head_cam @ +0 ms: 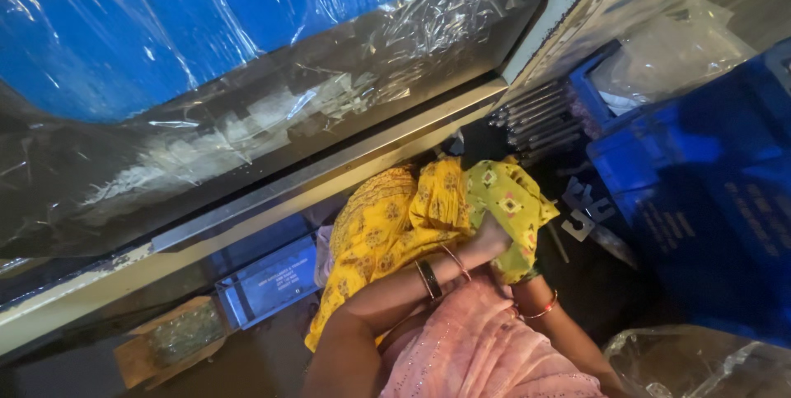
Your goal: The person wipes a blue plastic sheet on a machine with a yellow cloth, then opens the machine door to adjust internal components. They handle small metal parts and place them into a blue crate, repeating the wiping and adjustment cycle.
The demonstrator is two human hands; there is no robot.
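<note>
A bundle of yellow patterned cloth (387, 233) with a yellow-green printed part (507, 196) lies low in the middle of the view. My left hand (488, 240) presses into the folds, its fingers buried in the fabric; a dark band and a thin bangle circle its wrist. My right hand (521, 287) comes from the lower right with a red and gold bangle. It is tucked under the yellow-green part, so its fingers are hidden.
A big blue and black surface under clear plastic film (206, 77) fills the upper left, edged by a metal rail (329, 171). Blue crates (700, 192) and metal rods (535, 118) stand on the right. A blue box (272, 283), a cardboard block (177, 336) and a clear bag (692, 361) lie low.
</note>
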